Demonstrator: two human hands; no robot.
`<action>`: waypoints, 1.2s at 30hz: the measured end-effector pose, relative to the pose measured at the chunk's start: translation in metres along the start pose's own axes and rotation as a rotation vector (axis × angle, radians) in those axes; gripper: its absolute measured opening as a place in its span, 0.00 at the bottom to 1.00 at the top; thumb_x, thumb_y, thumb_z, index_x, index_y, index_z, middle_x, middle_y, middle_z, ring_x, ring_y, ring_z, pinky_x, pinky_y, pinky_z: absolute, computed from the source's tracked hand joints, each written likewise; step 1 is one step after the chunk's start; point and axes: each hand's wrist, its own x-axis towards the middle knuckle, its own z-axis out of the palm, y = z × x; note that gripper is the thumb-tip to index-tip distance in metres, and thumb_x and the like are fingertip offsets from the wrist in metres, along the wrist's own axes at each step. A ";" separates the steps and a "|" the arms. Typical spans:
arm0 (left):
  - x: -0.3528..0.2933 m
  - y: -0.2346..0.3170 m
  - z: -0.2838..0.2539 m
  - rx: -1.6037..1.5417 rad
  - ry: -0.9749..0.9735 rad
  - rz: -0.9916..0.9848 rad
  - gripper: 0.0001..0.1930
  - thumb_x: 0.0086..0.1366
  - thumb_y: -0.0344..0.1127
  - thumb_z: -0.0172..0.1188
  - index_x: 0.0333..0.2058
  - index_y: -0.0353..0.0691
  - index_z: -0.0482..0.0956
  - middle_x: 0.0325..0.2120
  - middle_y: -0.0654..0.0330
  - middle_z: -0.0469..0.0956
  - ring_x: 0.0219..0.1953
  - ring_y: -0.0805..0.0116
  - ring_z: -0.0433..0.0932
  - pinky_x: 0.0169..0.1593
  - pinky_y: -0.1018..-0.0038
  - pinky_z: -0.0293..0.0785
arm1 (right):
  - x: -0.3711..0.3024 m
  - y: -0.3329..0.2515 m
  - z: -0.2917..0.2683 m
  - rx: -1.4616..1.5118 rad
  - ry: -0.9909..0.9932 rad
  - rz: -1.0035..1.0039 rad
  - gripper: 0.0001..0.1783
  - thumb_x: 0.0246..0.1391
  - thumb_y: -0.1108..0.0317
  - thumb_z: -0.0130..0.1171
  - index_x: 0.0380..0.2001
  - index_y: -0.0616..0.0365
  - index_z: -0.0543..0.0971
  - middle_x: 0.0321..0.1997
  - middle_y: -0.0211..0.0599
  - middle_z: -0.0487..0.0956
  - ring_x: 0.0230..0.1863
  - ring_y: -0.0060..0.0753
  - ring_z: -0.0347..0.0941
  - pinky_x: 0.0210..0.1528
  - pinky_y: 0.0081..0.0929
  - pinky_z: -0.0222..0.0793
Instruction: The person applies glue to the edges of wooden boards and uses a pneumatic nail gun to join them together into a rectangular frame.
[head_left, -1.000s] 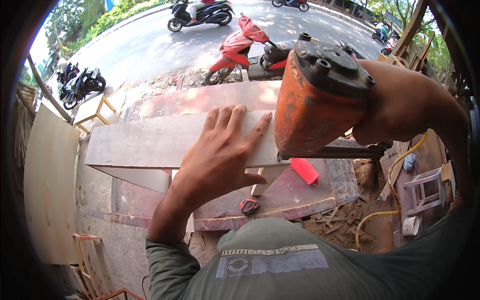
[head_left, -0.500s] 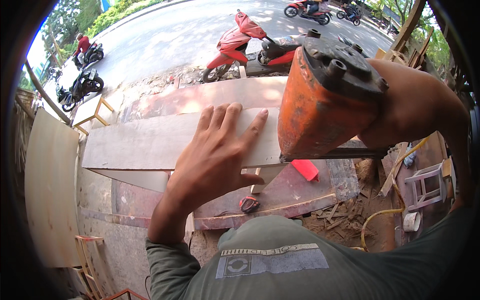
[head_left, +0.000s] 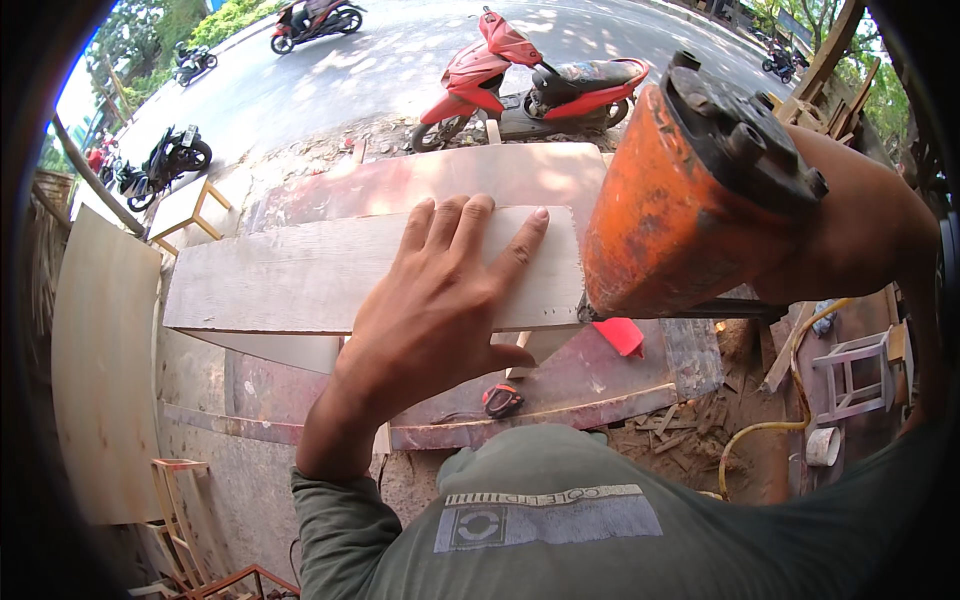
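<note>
The pale plywood board (head_left: 300,275) lies flat on the counter (head_left: 600,375), its long axis running left to right across the view, and its right end meets the nose of the orange nail gun (head_left: 690,200). The board looks thin, dusty and unfinished, with a straight near edge and a small row of dark marks close to that right end.

The left hand (head_left: 440,300) is the nearer one to the board's middle: it lies palm-down on the surface with its grip spread wide, fingers pointing away from the person and toward the tool, pinning the sheet rather than pinching it. To the right of that hand, the right hand (head_left: 850,240) carries the nail gun, whose body hides the fingers, so whether that grip is fully closed round the handle I cannot tell, though it seems to bear the tool's weight.

Below the left hand's wrist a small red and black tape measure (head_left: 502,399) rests on the reddish counter, and a red scrap (head_left: 622,335) lies just under the tool. A yellow hose (head_left: 775,425) curls over the sawdust to the right. Beyond the board, a red scooter (head_left: 530,75) stands at the roadside.
</note>
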 end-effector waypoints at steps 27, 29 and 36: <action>0.002 0.015 0.009 0.177 0.041 -0.059 0.45 0.58 0.58 0.72 0.65 0.32 0.70 0.64 0.33 0.65 0.68 0.31 0.63 0.72 0.36 0.50 | -0.259 0.123 0.235 0.885 0.369 1.103 0.23 0.55 0.76 0.60 0.54 0.68 0.71 0.33 0.36 0.79 0.31 0.26 0.78 0.35 0.28 0.76; 0.003 0.017 0.015 0.199 0.073 -0.054 0.46 0.59 0.64 0.68 0.64 0.30 0.71 0.62 0.26 0.65 0.67 0.28 0.64 0.72 0.37 0.50 | -0.276 0.159 0.302 0.637 0.392 1.209 0.24 0.57 0.75 0.60 0.55 0.71 0.70 0.35 0.42 0.80 0.33 0.35 0.80 0.38 0.33 0.77; 0.006 0.047 0.038 0.340 0.187 -0.164 0.43 0.59 0.55 0.65 0.58 0.16 0.71 0.60 0.22 0.68 0.66 0.26 0.66 0.69 0.36 0.57 | -0.281 0.242 0.458 -0.282 0.241 1.542 0.43 0.62 0.68 0.63 0.74 0.66 0.53 0.64 0.59 0.74 0.62 0.58 0.74 0.59 0.47 0.74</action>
